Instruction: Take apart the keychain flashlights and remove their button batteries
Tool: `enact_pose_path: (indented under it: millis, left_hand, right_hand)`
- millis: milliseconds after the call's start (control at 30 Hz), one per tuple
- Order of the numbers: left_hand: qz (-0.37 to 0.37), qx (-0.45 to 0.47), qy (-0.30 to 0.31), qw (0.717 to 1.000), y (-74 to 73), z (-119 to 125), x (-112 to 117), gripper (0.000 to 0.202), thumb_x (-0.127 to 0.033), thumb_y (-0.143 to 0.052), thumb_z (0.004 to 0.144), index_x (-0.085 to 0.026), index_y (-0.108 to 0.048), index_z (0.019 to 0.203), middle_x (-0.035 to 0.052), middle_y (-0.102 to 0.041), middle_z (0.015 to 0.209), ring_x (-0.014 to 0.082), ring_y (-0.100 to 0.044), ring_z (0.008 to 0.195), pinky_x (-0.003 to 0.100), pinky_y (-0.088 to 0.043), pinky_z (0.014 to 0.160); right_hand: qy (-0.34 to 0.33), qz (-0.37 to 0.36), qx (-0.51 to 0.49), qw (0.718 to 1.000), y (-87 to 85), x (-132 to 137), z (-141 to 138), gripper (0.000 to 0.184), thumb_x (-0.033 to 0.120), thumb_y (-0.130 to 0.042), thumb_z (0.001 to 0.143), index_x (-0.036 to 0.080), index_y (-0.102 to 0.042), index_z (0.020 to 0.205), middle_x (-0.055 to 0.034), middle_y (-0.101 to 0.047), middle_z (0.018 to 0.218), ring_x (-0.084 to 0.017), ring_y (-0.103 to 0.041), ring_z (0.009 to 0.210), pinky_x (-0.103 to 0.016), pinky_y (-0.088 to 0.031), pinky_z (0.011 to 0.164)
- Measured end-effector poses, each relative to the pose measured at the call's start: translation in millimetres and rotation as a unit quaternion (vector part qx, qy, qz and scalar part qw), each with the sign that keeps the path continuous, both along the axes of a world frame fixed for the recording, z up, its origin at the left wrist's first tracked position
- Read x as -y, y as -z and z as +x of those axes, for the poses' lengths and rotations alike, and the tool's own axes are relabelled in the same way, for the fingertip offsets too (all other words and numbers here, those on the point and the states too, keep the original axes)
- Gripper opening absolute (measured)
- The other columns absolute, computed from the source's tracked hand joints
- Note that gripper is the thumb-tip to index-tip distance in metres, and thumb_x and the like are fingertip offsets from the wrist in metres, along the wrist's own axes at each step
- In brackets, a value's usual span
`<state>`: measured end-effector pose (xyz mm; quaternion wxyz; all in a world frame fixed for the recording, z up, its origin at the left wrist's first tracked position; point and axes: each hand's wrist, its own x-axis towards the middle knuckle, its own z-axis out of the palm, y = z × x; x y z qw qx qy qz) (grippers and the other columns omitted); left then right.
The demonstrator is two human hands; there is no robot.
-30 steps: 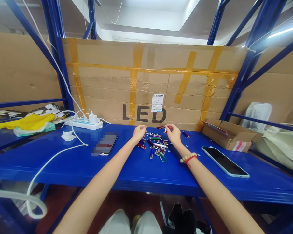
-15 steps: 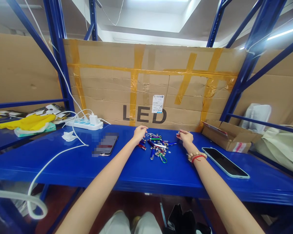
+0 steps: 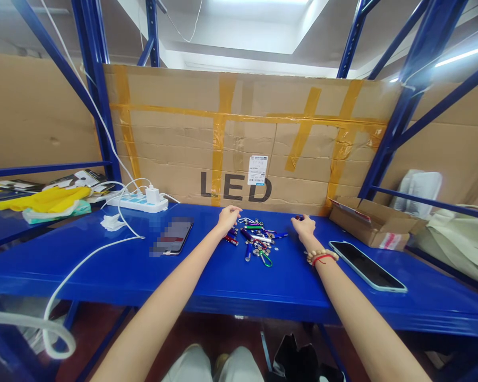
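Note:
Between my hands, a loose pile of small metal pieces lies on the blue shelf top (image 3: 207, 281). In it are a green tube (image 3: 254, 227), a silver tube (image 3: 262, 239), a blue tube (image 3: 248, 251), a red tube (image 3: 231, 240) and a green carabiner (image 3: 266, 259). At the pile's left edge is my left hand (image 3: 227, 220), fingers curled together; what they hold, if anything, is hidden. My right hand (image 3: 304, 228) rests apart from the pile on its right side, fingers closed around a small dark piece (image 3: 299, 217) mostly covered by them.
A phone (image 3: 178, 236) lies to the left and another phone (image 3: 367, 266) beside my right forearm. Behind them stand a white power strip (image 3: 137, 200) with cables and an open cardboard box (image 3: 376, 222). A large cardboard sheet (image 3: 175, 143) closes off the back.
My right hand has turned over and lowered, so the small reddish piece in its fingers is now mostly covered. My left hand and the pile look almost unchanged.

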<state>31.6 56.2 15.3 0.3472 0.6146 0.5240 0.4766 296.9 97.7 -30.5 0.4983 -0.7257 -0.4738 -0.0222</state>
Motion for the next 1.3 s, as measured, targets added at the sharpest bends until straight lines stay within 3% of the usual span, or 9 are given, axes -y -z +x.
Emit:
enact_pose_path:
  millis: [133, 233, 300, 367, 533, 667, 967, 1133, 1300]
  left_hand:
    - [0.016, -0.049, -0.008, 0.999, 1.6, -0.6, -0.3, 0.024, -0.013, -0.042, 0.077, -0.016, -0.063, 0.088, 0.0039, -0.063, 0.080, 0.0102, -0.054, 0.058, 0.024, -0.045, 0.062]
    - [0.066, -0.169, -0.022, 0.983, 5.5, -3.0, 1.7, 0.018, -0.013, -0.047, 0.075, -0.016, -0.064, 0.082, 0.0077, -0.062, 0.090, 0.0205, -0.055, 0.091, 0.035, -0.041, 0.087]
    - [0.110, -0.311, -0.014, 0.944, 9.7, -4.5, 3.0, 0.017, -0.015, -0.049, 0.076, -0.017, -0.063, 0.084, 0.0097, -0.060, 0.102, 0.0252, -0.047, 0.106, 0.042, -0.033, 0.095]
    - [0.126, -0.407, 0.010, 0.905, 14.6, -4.9, 3.4, 0.018, -0.020, -0.048, 0.079, -0.018, -0.063, 0.089, 0.0105, -0.057, 0.108, 0.0268, -0.044, 0.110, 0.044, -0.032, 0.096]
    - [0.108, -0.419, 0.030, 0.901, 22.8, -1.3, -0.1, 0.024, -0.026, -0.042, 0.084, -0.017, -0.062, 0.093, 0.0122, -0.056, 0.107, 0.0277, -0.044, 0.108, 0.044, -0.035, 0.091]
    - [0.108, -0.413, 0.035, 0.903, 24.4, 1.0, -1.5, 0.026, -0.025, -0.038, 0.085, -0.018, -0.062, 0.093, 0.0111, -0.055, 0.108, 0.0266, -0.044, 0.107, 0.043, -0.035, 0.091]
    - [0.116, -0.401, 0.060, 0.907, 24.1, -2.6, 4.3, 0.027, -0.028, -0.037, 0.086, -0.019, -0.061, 0.094, 0.0099, -0.055, 0.106, 0.0262, -0.047, 0.106, 0.043, -0.036, 0.093]
    - [0.131, -0.388, 0.073, 0.909, 23.5, -3.2, 3.6, 0.023, -0.017, -0.042, 0.081, -0.017, -0.061, 0.093, 0.0091, -0.056, 0.099, 0.0233, -0.049, 0.100, 0.037, -0.040, 0.091]
    - [0.150, -0.372, 0.077, 0.913, 24.4, -2.5, 2.2, 0.028, -0.007, -0.040, 0.077, -0.017, -0.060, 0.093, 0.0077, -0.057, 0.094, 0.0199, -0.051, 0.096, 0.032, -0.043, 0.088]
  right_hand:
    - [-0.008, -0.032, 0.012, 0.999, -6.8, 9.0, -14.8, 0.038, 0.022, -0.059, 0.066, 0.016, -0.063, 0.104, -0.0167, -0.056, 0.106, -0.031, -0.053, 0.104, -0.046, -0.044, 0.085]
    - [-0.116, -0.035, 0.065, 0.991, -10.4, 15.5, -32.0, 0.029, 0.017, -0.057, 0.069, 0.019, -0.067, 0.096, -0.0101, -0.060, 0.102, -0.023, -0.057, 0.097, -0.039, -0.044, 0.087]
    - [-0.211, -0.037, 0.104, 0.971, -10.5, 19.0, -45.3, 0.022, 0.014, -0.056, 0.071, 0.021, -0.069, 0.086, -0.0042, -0.065, 0.092, -0.016, -0.060, 0.085, -0.030, -0.046, 0.083]
    - [-0.284, -0.037, 0.135, 0.949, -9.2, 21.9, -58.4, 0.015, 0.017, -0.058, 0.072, 0.022, -0.070, 0.081, -0.0016, -0.066, 0.086, -0.013, -0.060, 0.078, -0.026, -0.047, 0.079]
    - [-0.384, 0.005, 0.229, 0.895, -8.5, 28.0, -81.3, 0.019, 0.035, -0.058, 0.078, 0.020, -0.070, 0.080, -0.0056, -0.065, 0.084, -0.016, -0.060, 0.078, -0.028, -0.048, 0.072]
    - [-0.408, 0.000, 0.241, 0.881, -11.0, 31.1, -85.6, 0.020, 0.037, -0.063, 0.076, 0.020, -0.070, 0.081, -0.0053, -0.065, 0.082, -0.016, -0.060, 0.076, -0.028, -0.048, 0.072]
    - [-0.382, -0.058, 0.217, 0.897, -10.3, 31.3, -84.9, 0.014, 0.024, -0.063, 0.074, 0.022, -0.072, 0.084, -0.0054, -0.069, 0.090, -0.018, -0.062, 0.085, -0.029, -0.048, 0.078]
    - [-0.386, -0.056, 0.196, 0.900, -10.7, 32.7, -85.1, 0.016, 0.018, -0.062, 0.072, 0.021, -0.071, 0.084, -0.0041, -0.070, 0.089, -0.017, -0.063, 0.081, -0.028, -0.049, 0.076]
    - [-0.389, -0.051, 0.184, 0.901, -10.3, 32.1, -86.1, 0.028, 0.008, -0.058, 0.068, 0.021, -0.069, 0.091, -0.0039, -0.070, 0.091, -0.016, -0.065, 0.083, -0.029, -0.050, 0.078]
